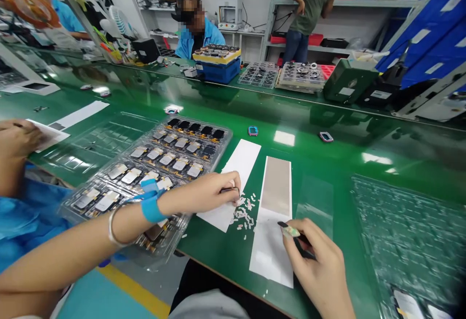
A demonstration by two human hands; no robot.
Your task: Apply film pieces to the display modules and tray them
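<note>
The right hand (316, 265) pinches black tweezers (296, 241) shut on a shiny film scrap (290, 232), just above a white liner strip (271, 256). The left hand (204, 193), wearing a blue wrist strap, grips a thin dark tool (230, 190) beside small white scraps (243, 214), with a clear tray of electronic modules (225, 137) beyond.

**Finishes on the line, as I read them from here**

I read the worktop (327, 159) as glossy green coating, throwing back hard light. The blister tray (223, 133) looks like thin, smooth clear plastic with a shine. The white paper strip (243, 159) reads matt; the taupe sheet (276, 185) looks duller still. The tweezers (299, 243) in the right hand (316, 260) show matt black. I see a smooth, polished metal bangle (113, 226) and a matt blue strap (151, 207).
</note>
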